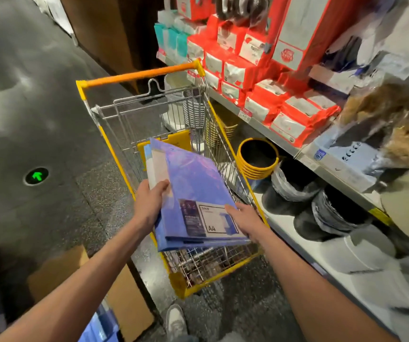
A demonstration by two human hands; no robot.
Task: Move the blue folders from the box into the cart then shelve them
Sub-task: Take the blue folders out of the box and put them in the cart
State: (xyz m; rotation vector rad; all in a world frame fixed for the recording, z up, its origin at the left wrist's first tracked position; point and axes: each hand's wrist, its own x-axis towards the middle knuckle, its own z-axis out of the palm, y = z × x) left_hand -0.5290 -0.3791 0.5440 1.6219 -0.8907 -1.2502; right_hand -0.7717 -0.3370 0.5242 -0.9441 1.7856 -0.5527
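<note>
- Left hand [149, 203] grips the left edge of the folders [193, 183], thumb on top, fingers hidden beneath.
- Right hand [244, 219] clasps their near right corner, thumb lying on the A4 label [219, 219].
- The folders are stacked and tilted between both hands, above the cart [136, 114], which lies under and ahead of the hands.
- Box [129, 299] sits below the left forearm, with blue showing inside.
- Shelf [260, 122] with red packs [297, 114] runs right of the right hand.

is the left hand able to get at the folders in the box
Probably not yet: the left hand and right hand hold a folder stack over the cart. The box lies open, uncovered.
</note>
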